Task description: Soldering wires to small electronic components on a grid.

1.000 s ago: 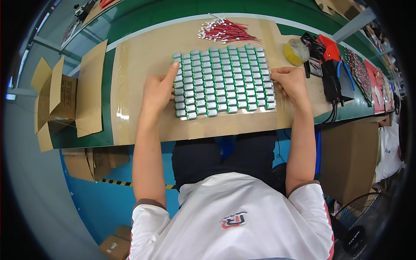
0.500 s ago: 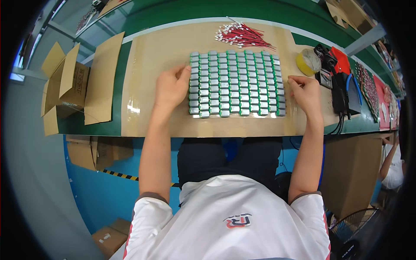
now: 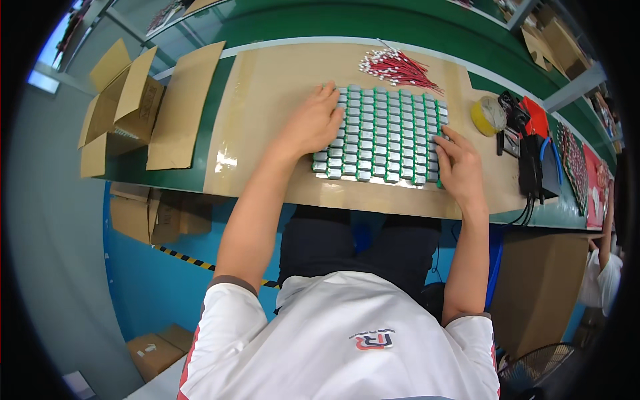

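At the upper left of the frame we see an open cardboard box [image 3: 141,107]. Our left hand [image 3: 312,123] lies along the left edge of the silver-and-green blocks [image 3: 387,133], its fingers loosely extended, its grip wide. The blocks sit in tight rows at the upper centre, with red wires [image 3: 400,69] above them. Our right hand [image 3: 461,163] is at their right edge, thumb and fingers parted; a yellow tape roll [image 3: 488,117] lies farther right.
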